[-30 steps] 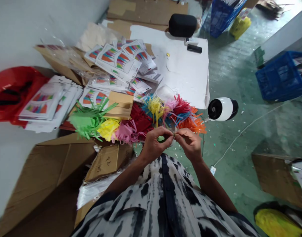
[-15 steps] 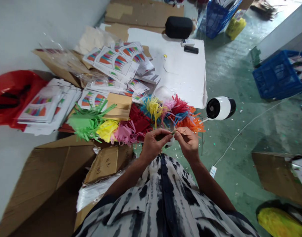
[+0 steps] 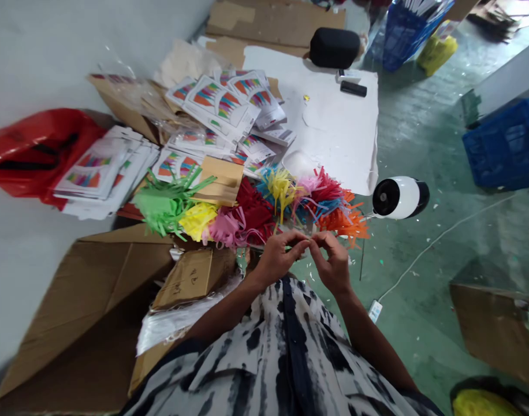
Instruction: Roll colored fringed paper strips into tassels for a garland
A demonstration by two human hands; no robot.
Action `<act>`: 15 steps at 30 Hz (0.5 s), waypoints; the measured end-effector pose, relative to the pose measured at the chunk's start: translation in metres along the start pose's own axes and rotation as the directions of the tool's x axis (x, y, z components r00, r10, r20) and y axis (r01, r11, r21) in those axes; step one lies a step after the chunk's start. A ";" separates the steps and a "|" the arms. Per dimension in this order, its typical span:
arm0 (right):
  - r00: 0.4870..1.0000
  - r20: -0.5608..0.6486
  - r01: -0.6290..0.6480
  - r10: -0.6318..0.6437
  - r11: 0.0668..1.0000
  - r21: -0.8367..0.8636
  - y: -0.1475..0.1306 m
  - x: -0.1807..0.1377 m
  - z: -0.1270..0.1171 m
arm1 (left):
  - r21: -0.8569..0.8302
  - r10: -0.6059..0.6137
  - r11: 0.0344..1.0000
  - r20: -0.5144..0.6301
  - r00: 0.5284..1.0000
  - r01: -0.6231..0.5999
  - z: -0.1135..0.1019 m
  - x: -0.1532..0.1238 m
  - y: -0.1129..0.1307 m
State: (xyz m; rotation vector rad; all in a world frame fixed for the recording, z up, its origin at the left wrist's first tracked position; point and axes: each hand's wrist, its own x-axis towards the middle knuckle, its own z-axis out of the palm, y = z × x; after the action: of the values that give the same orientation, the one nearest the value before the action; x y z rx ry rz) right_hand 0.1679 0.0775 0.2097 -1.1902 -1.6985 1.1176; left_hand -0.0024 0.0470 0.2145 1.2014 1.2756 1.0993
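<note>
My left hand (image 3: pixel 278 255) is closed in a pinch, its thumb and forefinger meeting those of my right hand (image 3: pixel 334 266), which pinches too. Whatever lies between the fingertips is too small to make out. Just beyond both hands runs a row of fringed paper tassels: green (image 3: pixel 163 205), yellow (image 3: pixel 197 220), pink (image 3: pixel 224 229) and dark red (image 3: pixel 254 211) to the left. A mixed bunch with a pale yellow tassel (image 3: pixel 282 193) is straight ahead, and an orange tassel (image 3: pixel 346 224) lies nearest my right hand.
Printed packets (image 3: pixel 221 107) are heaped beyond the tassels, beside a white sheet (image 3: pixel 338 136) bearing a black case (image 3: pixel 334 47). A white-and-black cylindrical device (image 3: pixel 401 197) stands at the right. Left are a red bag (image 3: pixel 39 150) and an open carton (image 3: pixel 82 300); blue crates (image 3: pixel 505 144) stand on the floor.
The view has shifted, so the table things appear farther right. Both hands stay pinched together, their fingertips now closer; the small greenish bit between them no longer shows clearly.
</note>
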 end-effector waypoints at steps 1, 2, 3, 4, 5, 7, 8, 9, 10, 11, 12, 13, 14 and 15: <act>1.000 -0.010 0.013 -0.014 1.000 -0.027 0.001 -0.001 0.001 | 0.040 0.000 0.999 0.021 1.000 0.000 -0.001 -0.001 -0.001; 0.999 -0.037 0.022 -0.023 0.999 -0.031 0.001 -0.002 0.002 | 0.062 -0.008 0.998 0.043 0.999 0.006 -0.003 -0.003 -0.003; 0.997 -0.077 0.027 -0.028 0.999 -0.019 0.001 -0.002 0.004 | 0.063 -0.022 0.998 0.066 0.998 0.018 -0.005 -0.005 -0.005; 0.992 -0.125 0.029 -0.028 1.000 0.002 0.001 -0.002 0.006 | 0.047 -0.035 0.998 0.087 0.996 0.031 -0.008 -0.007 -0.007; 0.986 -0.166 0.025 -0.020 0.999 0.024 0.001 -0.001 0.008 | 0.019 -0.045 0.999 0.097 0.994 0.044 -0.012 -0.009 -0.009; 0.984 -0.176 -0.007 0.018 0.998 0.063 0.000 0.003 0.015 | -0.036 -0.054 0.998 0.070 0.996 0.056 -0.020 -0.013 -0.015; 0.991 -0.125 -0.032 0.041 0.997 0.071 -0.001 0.007 0.021 | -0.056 -0.054 0.997 0.043 0.998 0.056 -0.025 -0.015 -0.018; 0.998 -0.042 -0.053 0.056 0.996 0.068 -0.002 0.011 0.027 | -0.071 -0.054 0.996 0.014 0.998 0.055 -0.031 -0.015 -0.022; 0.997 0.055 -0.061 0.058 0.997 0.054 -0.003 0.016 0.036 | -0.083 -0.056 0.995 -0.011 0.998 0.055 -0.037 -0.016 -0.026; 0.987 0.150 -0.059 0.053 0.998 0.038 -0.004 0.021 0.045 | -0.088 -0.059 0.995 -0.031 0.998 0.056 -0.044 -0.017 -0.030; 0.973 0.225 -0.057 0.050 0.998 0.026 -0.005 0.028 0.055 | -0.084 -0.062 0.995 -0.049 0.997 0.057 -0.052 -0.017 -0.035; 0.962 0.268 -0.062 0.055 0.998 0.021 -0.005 0.035 0.065 | -0.074 -0.065 0.995 -0.069 0.995 0.060 -0.062 -0.018 -0.040; 0.961 0.268 -0.072 0.063 0.997 0.026 -0.006 0.043 0.075 | -0.062 -0.069 0.996 -0.098 0.993 0.063 -0.073 -0.019 -0.046; 0.970 0.233 -0.079 0.070 0.996 0.028 -0.007 0.053 0.084 | -0.047 -0.071 0.997 -0.138 0.988 0.065 -0.087 -0.022 -0.052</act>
State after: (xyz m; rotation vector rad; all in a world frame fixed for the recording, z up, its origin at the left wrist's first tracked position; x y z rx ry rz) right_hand 0.0743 0.1075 0.1945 -1.1447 -1.8097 1.3738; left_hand -0.0925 0.0233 0.1702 1.0574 1.3826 1.1709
